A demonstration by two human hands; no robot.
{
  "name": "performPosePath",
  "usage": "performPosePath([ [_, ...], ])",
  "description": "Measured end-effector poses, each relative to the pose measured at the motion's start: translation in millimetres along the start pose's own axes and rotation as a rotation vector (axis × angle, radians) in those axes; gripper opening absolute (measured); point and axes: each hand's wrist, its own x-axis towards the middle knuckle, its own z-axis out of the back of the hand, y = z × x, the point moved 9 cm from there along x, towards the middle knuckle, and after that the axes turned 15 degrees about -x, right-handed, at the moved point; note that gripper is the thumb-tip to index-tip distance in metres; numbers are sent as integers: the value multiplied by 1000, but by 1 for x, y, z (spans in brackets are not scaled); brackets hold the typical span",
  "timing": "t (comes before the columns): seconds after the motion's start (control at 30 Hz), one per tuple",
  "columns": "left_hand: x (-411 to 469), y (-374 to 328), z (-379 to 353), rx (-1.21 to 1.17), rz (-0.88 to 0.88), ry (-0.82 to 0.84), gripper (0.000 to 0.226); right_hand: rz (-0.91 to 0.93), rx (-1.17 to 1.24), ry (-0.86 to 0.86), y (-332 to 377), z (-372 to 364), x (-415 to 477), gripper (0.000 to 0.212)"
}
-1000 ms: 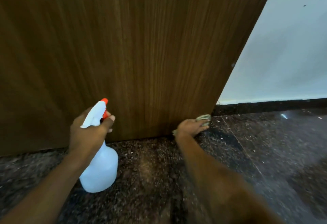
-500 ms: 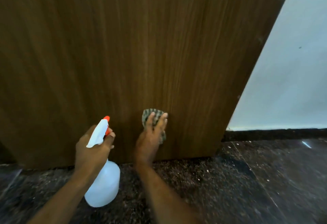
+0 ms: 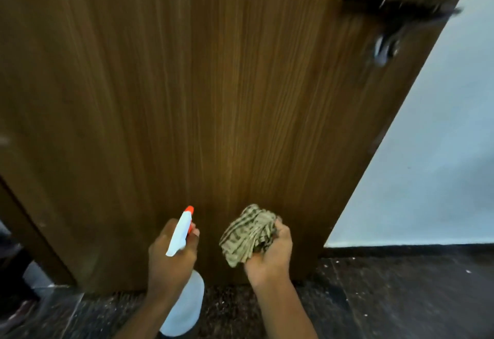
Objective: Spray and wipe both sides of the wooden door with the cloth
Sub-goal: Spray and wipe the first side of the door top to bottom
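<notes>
Left hand (image 3: 171,255) is gripping the spray bottle (image 3: 184,309) by its neck at lower centre, nozzle aiming at the wooden door (image 3: 213,84) that is filling the frame, probably for spraying. Right hand (image 3: 270,255) is clutching the bunched cloth (image 3: 248,234) before the panel; contact unclear. The door's free edge is running diagonally at right, with a blurred handle (image 3: 387,31) upper right and open floor (image 3: 387,298) lower right.

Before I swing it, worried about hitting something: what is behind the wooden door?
Beyond the wooden door, at its right edge, only a pale wall and dark skirting show. Anything directly behind the panel is covered.
</notes>
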Motion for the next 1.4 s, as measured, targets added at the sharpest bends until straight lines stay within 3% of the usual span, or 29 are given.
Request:
performPosePath([
  [0.07, 10, -59, -20, 35, -35, 13, 16, -13, -102, 23, 33, -25, -37, 43],
  [0.13, 22, -131, -44, 50, -58, 32, 16, 140, -320, -57, 97, -57, -80, 34],
  [0.23, 33, -232, -78, 29, -38, 60, 22, 581, -764, -225, 233, -110, -157, 27],
  [0.33, 42, -325, -110, 15, -8, 82, 28, 1141, -1220, -447, 368, -168, -233, 40],
  [0.4, 38, -385, -129, 8, -15, 106, 35, 1458, -1339, -557, 430, -200, -272, 48],
  [0.5, 35, -452, -156, -18, 17, 73, 32, 1654, -1412, -596, 510, -242, -300, 45],
  [0.57, 29, -476, -168, -44, 48, 36, 24, 1645, -1674, -491, 529, -269, -287, 45],
  [0.67, 21, -495, -177, -64, 113, -57, 24, 1285, -2157, -104, 516, -277, -235, 48],
  [0.73, 15, -501, -180, -77, 135, -82, 27, 1155, -2301, 13, 507, -271, -218, 38],
  [0.83, 2, -499, -181, -78, 185, -139, 28, 1104, -2396, 115, 508, -277, -213, 32],
  [1.2, -94, -512, -180, -133, 140, -303, 39, 1152, -2412, 211, 499, -268, -242, 27],
  [1.3, -122, -513, -183, -108, 119, -360, 40, 1175, -2242, 287, 498, -250, -278, 32],
  [1.4, -152, -515, -188, -65, 113, -431, 40, 1271, -1889, 302, 522, -225, -332, 42],
])
